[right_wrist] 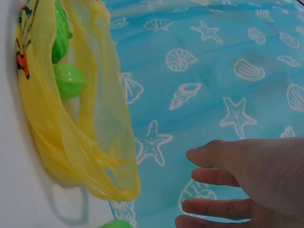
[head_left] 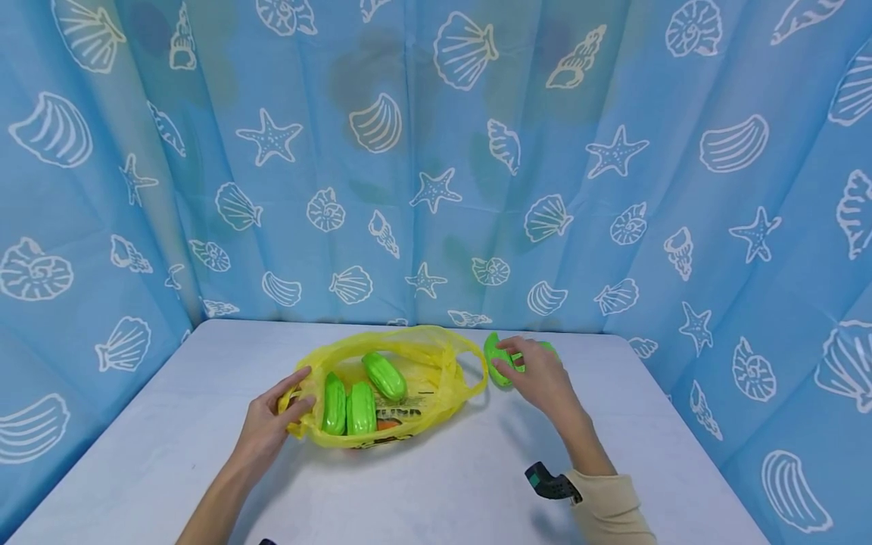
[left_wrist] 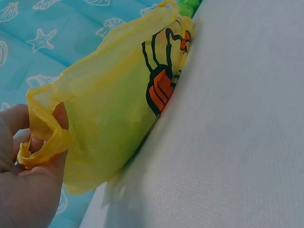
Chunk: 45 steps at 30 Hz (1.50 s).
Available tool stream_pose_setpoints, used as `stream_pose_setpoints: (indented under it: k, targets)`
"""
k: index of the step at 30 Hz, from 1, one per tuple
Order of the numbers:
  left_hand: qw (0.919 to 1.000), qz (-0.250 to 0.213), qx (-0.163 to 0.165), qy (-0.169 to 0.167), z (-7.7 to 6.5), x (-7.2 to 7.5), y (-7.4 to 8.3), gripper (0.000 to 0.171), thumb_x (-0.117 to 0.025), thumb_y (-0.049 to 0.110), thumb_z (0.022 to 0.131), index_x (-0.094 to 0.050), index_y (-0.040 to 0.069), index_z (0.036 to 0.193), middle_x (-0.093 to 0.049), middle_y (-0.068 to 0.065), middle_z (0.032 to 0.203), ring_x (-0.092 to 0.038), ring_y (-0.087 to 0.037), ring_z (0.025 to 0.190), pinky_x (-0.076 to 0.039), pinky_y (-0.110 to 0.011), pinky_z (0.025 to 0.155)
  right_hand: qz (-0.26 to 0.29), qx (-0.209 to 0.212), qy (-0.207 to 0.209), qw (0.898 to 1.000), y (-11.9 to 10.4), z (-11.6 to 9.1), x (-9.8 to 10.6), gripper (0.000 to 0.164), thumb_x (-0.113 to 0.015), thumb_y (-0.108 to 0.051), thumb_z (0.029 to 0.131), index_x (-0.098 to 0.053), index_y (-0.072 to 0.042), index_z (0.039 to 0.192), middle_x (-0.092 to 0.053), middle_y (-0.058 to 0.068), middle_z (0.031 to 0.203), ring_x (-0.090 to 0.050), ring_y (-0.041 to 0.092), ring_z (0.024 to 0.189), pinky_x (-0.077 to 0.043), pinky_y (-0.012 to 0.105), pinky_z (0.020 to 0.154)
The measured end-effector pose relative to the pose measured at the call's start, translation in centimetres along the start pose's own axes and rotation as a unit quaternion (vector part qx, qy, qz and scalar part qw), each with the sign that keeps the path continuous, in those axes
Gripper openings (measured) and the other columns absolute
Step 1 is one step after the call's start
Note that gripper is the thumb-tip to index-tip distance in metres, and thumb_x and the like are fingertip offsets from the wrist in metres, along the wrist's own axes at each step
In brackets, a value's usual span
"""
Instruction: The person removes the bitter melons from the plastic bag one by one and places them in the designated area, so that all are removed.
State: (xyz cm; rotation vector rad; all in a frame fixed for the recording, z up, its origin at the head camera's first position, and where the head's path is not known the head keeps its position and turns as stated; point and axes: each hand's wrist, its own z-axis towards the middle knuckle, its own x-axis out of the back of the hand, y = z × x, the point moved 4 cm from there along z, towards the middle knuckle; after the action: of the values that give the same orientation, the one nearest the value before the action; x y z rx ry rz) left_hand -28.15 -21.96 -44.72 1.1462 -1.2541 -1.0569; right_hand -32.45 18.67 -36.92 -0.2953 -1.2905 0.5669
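At lower centre, the left hand (head_left: 271, 418) pinches the yellow bag (head_left: 446, 371), probably to hold its mouth wide around three green vegetables (head_left: 362, 409), while the empty right hand (head_left: 540, 376), fingers loosely parted, hovers by outside green pieces (head_left: 493, 350) at right.

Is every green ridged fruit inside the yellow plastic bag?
No, three green ridged fruits show inside the yellow plastic bag, but another fruit sits outside it by the right hand.
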Motion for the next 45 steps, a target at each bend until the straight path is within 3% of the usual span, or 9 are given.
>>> stream_pose_setpoints:
  k: [17,24,33,45]
  targets:
    - [1.0000,0.005,-0.001,-0.001,0.0,0.0,-0.1,0.062,-0.066,0.035,0.094,-0.041,0.026,0.150,-0.027,-0.003,0.161,-0.041,-0.016,0.124,-0.049,-0.009,0.088,-0.029,0.051,-0.018,0.998,-2.2,-0.6,-2.7,0.033,-0.070,-0.035,0.090,-0.067,-0.017,0.118,-0.070,0.007,0.114,-0.066,0.024,0.097,-0.057,0.037,0.080]
    - [1.0000,0.002,0.009,-0.002,0.1,0.1,-0.1,0.063,-0.066,0.036,0.093,-0.040,0.027,0.150,-0.025,-0.003,0.162,-0.041,-0.016,0.124,-0.050,-0.010,0.088,-0.043,0.067,-0.018,0.997,-2.9,-0.9,-3.9,0.032,-0.072,-0.033,0.089,-0.069,-0.018,0.117,-0.070,0.005,0.109,-0.066,0.024,0.092,-0.055,0.033,0.071]
    - [1.0000,0.001,0.009,-0.004,0.0,0.0,0.1,0.063,-0.065,0.035,0.094,-0.040,0.025,0.151,-0.025,-0.004,0.162,-0.040,-0.017,0.126,-0.049,-0.009,0.088,-0.038,0.090,-0.052,0.994,-3.7,-1.2,-5.3,0.031,-0.070,-0.032,0.090,-0.068,-0.015,0.116,-0.070,0.007,0.114,-0.067,0.026,0.103,-0.056,0.040,0.082]
    - [0.9998,-0.013,0.013,-0.006,0.0,0.1,0.0,0.063,-0.066,0.033,0.094,-0.040,0.024,0.150,-0.028,-0.002,0.159,-0.046,-0.010,0.112,-0.051,-0.011,0.085,-0.070,0.116,-0.058,0.989,-5.1,-1.7,-6.3,0.030,-0.069,-0.035,0.091,-0.068,-0.017,0.116,-0.069,0.008,0.112,-0.067,0.022,0.097,-0.056,0.037,0.076]
